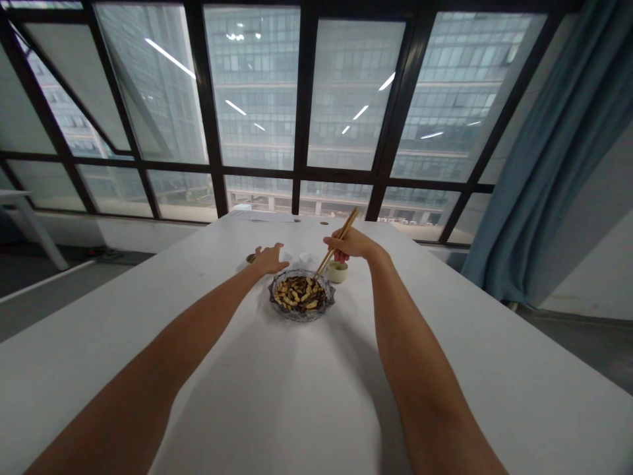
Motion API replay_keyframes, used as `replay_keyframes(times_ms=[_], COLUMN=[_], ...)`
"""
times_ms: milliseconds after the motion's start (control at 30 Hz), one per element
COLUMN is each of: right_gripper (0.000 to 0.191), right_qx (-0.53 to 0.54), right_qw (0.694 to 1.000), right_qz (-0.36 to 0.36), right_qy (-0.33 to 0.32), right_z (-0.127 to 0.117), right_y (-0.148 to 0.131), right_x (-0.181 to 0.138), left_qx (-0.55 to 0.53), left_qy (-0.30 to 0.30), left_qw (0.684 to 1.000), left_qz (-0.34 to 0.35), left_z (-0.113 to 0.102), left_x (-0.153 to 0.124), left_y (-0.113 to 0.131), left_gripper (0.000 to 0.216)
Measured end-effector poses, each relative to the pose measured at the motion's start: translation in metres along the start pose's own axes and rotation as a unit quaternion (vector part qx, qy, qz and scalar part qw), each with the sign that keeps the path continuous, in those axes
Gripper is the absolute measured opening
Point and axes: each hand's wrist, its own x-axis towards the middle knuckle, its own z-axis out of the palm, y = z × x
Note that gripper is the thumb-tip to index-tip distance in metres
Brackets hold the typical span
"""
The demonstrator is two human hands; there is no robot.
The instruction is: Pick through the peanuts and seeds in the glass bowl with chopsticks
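A clear glass dish (302, 316) with a wavy rim stands on the white table, holding peanuts in their shells (310, 305) mixed with small dark pieces, perhaps seeds. My right hand (352, 244) grips a pair of wooden chopsticks (348, 224), their lower ends slanting down to the dish's right rim. Under that hand sits a small pale green cup (337, 272). My left hand (270, 259) reaches over the table behind the dish, fingers spread, with nothing seen in it. Beside its fingers is a small brownish round thing (250, 258), partly hidden. A whitish, see-through object (305, 260) lies between the hands, its kind unclear.
Sheets of paper (270, 216) and a small brown disc (324, 223) lie at the table's far end. Beyond are dark-framed windows (301, 119). A blue curtain (539, 171) hangs on the right, and another white table (34, 221) stands at far left.
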Motion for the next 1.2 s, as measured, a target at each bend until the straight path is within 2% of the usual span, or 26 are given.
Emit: replay_keyframes(times_ms=[133,300,467,533,633,833,900,1000,1100,1200], right_gripper=[0.043,0.037,0.034,0.034,0.036,0.038,0.039,0.040,0.039,0.037], right_qx=[-0.009,0.006,0.016,0.022,0.031,0.046,0.042,0.015,-0.019,-0.036], right_qw=[1.000,1.000,0.998,0.997,0.995,0.990,0.988,0.986,0.984,0.985], right_qz=[0.000,-0.013,-0.047,-0.053,-0.058,-0.081,-0.088,-0.085,-0.077,-0.077], right_qy=[-0.008,0.011,0.046,0.058,0.073,0.108,0.120,0.143,0.156,0.152], right_z=[0.002,-0.004,-0.016,-0.019,-0.021,-0.025,-0.026,-0.028,-0.031,-0.033], right_y=[0.001,-0.004,-0.010,-0.011,-0.010,-0.008,-0.007,-0.004,-0.001,0.001], right_x=[0.001,-0.003,-0.012,-0.014,-0.015,-0.015,-0.016,-0.016,-0.016,-0.017], left_qx=[-0.042,-0.054,-0.059,-0.063,-0.071,-0.075,-0.062,-0.057,-0.058,-0.051], left_qy=[0.048,0.119,0.137,0.133,0.122,0.027,0.039,0.054,0.023,-0.003], left_qw=[0.997,0.979,0.964,0.967,0.979,0.997,0.997,0.995,0.995,0.997], left_qz=[0.045,0.157,0.219,0.206,0.146,-0.008,0.002,0.055,0.074,0.063], left_z=[0.003,0.008,0.009,0.010,0.010,0.007,0.008,0.015,0.022,0.025], left_x=[0.002,0.000,0.000,0.001,0.004,0.015,0.018,0.021,0.023,0.025], left_y=[-0.006,-0.017,-0.023,-0.023,-0.021,-0.017,-0.009,0.010,0.032,0.048], left_gripper=[0.076,0.075,0.069,0.068,0.072,0.068,0.069,0.068,0.069,0.071])
